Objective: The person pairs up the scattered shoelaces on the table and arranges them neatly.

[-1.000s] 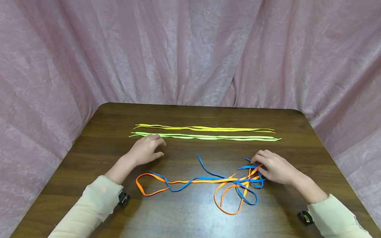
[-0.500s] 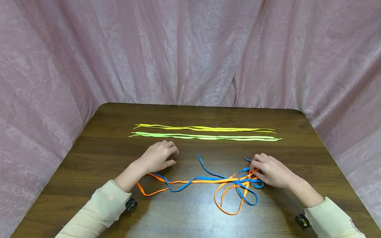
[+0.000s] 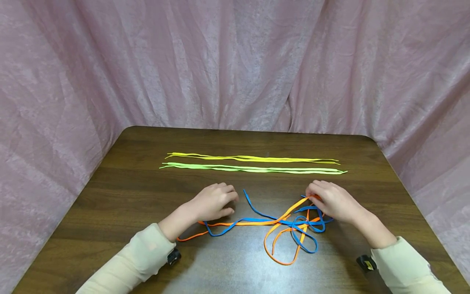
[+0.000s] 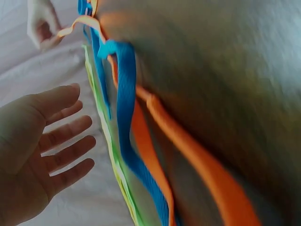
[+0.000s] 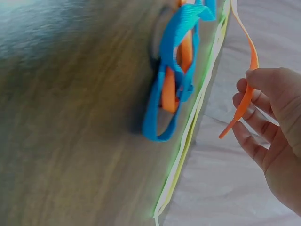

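Note:
My right hand [image 3: 335,202] pinches an orange shoelace [image 5: 248,96] near its end between thumb and fingers; the tip hangs loose below them in the right wrist view. From there the lace slants down left into a tangle with a blue shoelace [image 3: 304,246] on the table. Above the left stretch of the two laces hovers my left hand [image 3: 214,202], its fingers loosely bent and nothing in them. In the left wrist view its fingers are spread apart, beside the blue and orange laces. Part of the orange loop at the left is hidden under the left hand and wrist.
Farther back on the brown wooden table [image 3: 110,179] lie a yellow pair of laces [image 3: 253,158] and a light green pair [image 3: 253,168], both stretched straight side by side. A pink curtain [image 3: 235,65] hangs behind the table.
My left hand has moved right and nearer, from beside the green laces to over the tangled pair. The right hand has picked up an orange lace end and lifted it.

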`<action>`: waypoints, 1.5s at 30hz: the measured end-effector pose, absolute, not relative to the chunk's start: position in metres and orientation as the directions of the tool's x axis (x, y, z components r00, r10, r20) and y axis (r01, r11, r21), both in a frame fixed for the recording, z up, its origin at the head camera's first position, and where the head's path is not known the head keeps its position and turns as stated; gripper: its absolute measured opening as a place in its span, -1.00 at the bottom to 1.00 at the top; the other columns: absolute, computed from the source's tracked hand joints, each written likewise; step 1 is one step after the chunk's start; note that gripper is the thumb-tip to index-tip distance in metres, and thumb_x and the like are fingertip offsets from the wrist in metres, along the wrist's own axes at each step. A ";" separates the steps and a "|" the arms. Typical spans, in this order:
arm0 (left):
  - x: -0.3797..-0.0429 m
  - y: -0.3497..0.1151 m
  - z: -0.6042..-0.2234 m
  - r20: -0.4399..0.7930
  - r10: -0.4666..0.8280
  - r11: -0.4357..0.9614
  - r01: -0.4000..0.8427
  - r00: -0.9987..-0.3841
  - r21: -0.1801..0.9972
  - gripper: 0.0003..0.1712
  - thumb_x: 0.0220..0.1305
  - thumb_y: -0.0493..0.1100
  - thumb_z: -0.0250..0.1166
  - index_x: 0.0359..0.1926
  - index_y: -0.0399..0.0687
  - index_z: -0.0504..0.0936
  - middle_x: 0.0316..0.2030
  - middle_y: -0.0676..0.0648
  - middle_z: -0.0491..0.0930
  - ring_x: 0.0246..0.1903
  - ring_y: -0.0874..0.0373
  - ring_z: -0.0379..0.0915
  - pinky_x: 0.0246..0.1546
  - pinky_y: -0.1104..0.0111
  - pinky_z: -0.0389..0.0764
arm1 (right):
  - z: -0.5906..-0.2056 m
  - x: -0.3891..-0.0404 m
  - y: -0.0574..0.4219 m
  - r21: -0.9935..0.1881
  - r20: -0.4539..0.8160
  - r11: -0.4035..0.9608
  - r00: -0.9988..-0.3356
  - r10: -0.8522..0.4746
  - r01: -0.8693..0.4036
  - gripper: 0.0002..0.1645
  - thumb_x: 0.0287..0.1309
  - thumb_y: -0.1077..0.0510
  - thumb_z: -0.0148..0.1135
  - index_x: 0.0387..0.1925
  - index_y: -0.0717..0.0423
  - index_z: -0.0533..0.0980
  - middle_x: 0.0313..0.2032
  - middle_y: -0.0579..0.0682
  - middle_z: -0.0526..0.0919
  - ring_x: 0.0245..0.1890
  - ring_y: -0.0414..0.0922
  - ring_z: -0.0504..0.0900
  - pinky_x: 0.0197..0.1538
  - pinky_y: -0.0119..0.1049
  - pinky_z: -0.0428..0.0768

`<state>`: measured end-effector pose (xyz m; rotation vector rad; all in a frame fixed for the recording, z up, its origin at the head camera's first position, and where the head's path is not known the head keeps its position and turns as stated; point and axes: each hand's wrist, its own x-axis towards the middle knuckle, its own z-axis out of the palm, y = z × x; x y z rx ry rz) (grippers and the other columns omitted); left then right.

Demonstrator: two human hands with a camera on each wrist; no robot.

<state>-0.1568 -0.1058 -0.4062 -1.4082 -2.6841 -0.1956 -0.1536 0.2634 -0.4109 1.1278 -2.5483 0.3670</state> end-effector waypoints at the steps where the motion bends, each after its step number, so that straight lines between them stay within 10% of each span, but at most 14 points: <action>1: -0.156 -0.103 -0.407 0.152 0.819 0.552 0.832 -0.554 0.056 -0.76 0.07 -0.03 0.33 -0.23 0.02 0.59 -0.26 0.08 0.53 -0.25 0.15 0.44 -0.20 0.32 0.48 | -0.409 -0.154 0.263 -0.101 0.396 0.657 -0.636 -0.662 -0.747 -0.71 -0.19 0.32 0.39 -0.46 -0.02 0.45 -0.48 -0.27 0.42 -0.51 -0.35 0.31 -0.43 -0.42 0.38; 13: -0.141 -0.067 -0.414 0.103 0.877 0.471 0.882 -0.469 0.002 -0.71 0.09 0.03 0.31 -0.17 0.06 0.58 -0.28 0.13 0.50 -0.29 0.24 0.41 -0.25 0.44 0.45 | -0.397 -0.162 0.250 -0.111 0.450 0.643 -0.615 -0.647 -0.758 -0.77 -0.16 0.29 0.36 -0.46 -0.02 0.47 -0.46 -0.26 0.45 -0.47 -0.34 0.36 -0.38 -0.39 0.40; 45: -0.142 -0.032 -0.421 0.060 0.868 0.495 0.868 -0.493 -0.036 -0.73 0.04 0.10 0.33 -0.30 0.09 0.60 -0.44 0.13 0.41 -0.43 0.22 0.33 -0.46 0.46 0.37 | -0.370 -0.167 0.229 -0.101 0.641 0.574 -0.495 -0.587 -0.812 -0.81 -0.13 0.35 0.23 -0.42 0.05 0.50 -0.40 -0.18 0.53 -0.36 -0.23 0.46 -0.22 -0.40 0.38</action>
